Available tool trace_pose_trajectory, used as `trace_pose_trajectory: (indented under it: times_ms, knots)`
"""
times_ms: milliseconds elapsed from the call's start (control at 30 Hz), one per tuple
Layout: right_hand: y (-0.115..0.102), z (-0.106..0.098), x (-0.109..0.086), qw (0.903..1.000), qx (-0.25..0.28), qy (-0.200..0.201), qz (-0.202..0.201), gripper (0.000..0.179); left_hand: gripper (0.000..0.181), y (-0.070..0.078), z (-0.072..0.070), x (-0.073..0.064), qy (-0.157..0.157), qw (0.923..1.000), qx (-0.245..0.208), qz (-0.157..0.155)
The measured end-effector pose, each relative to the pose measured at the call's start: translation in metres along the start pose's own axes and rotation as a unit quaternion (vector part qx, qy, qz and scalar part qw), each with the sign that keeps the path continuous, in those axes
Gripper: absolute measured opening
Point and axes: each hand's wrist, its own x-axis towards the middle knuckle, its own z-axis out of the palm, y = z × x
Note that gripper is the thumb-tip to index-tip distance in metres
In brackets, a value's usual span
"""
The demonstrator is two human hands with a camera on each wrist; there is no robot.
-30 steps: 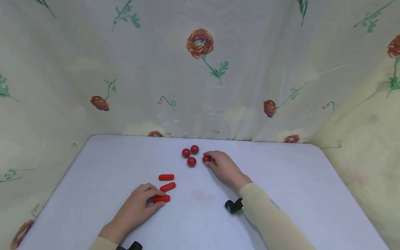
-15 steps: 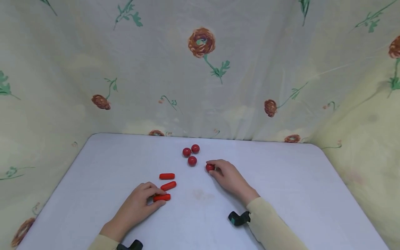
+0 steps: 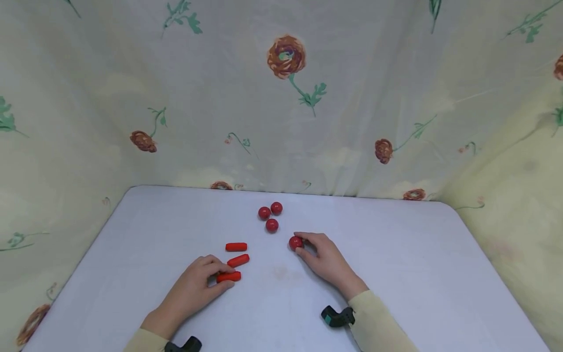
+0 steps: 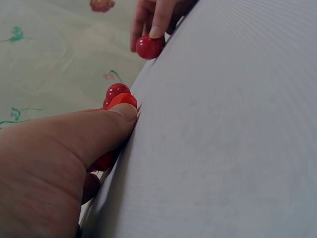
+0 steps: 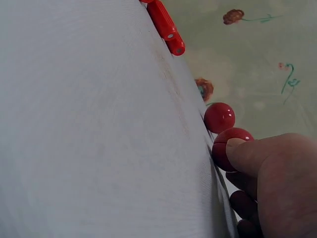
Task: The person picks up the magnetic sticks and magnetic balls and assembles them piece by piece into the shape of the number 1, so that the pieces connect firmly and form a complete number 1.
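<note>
Pinching a red stick [image 3: 231,276] on the bench [image 3: 409,254], the left hand [image 3: 191,286] sits beside two loose sticks [image 3: 236,247]; the right hand [image 3: 326,256], nearer the far edge, pinches a red ball [image 3: 295,243], three loose balls [image 3: 271,225] beyond.

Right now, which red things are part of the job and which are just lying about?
Part of the job, it seems:
red stick, in the left grip
red ball, in the right grip

Just lying about:
two other red sticks
three other red balls

The 4 balls [image 3: 271,225] look smooth and glossy, 3 red sticks [image 3: 238,260] plastic, the tabletop [image 3: 387,244] matt cloth.
</note>
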Motion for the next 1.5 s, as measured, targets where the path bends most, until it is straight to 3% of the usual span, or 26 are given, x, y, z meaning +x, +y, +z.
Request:
trace_pose_trajectory:
  times_ms: [267, 500, 767, 1100, 1300, 1500]
  knots:
    - [0.002, 0.000, -0.001, 0.9998, 0.002, 0.007, -0.017, 0.042, 0.025, 0.001, 0.000, 0.001, 0.002, 1.0000, 0.004, 0.004]
    - [0.001, -0.001, -0.002, 0.9998, -0.002, 0.017, 0.010, 0.047, 0.024, 0.000, 0.000, 0.000, 0.002, 1.0000, -0.001, 0.007]
    - [0.005, -0.003, -0.004, 0.9997, 0.019, 0.015, -0.001, 0.038, 0.024, 0.001, 0.002, -0.001, 0.004, 0.9998, -0.011, 0.013]
    - [0.010, -0.001, -0.004, 0.9996, 0.025, 0.012, 0.001, 0.042, 0.027, 0.005, 0.002, -0.003, 0.022, 0.9995, 0.019, 0.013]
    - [0.011, -0.001, -0.003, 0.9994, 0.035, 0.005, 0.005, 0.040, 0.027, 0.020, 0.012, -0.004, 0.066, 0.9967, -0.040, 0.025]
    - [0.010, -0.001, -0.003, 0.9995, 0.031, 0.004, 0.008, 0.040, 0.028, 0.041, 0.027, 0.001, 0.079, 0.9927, -0.087, 0.028]
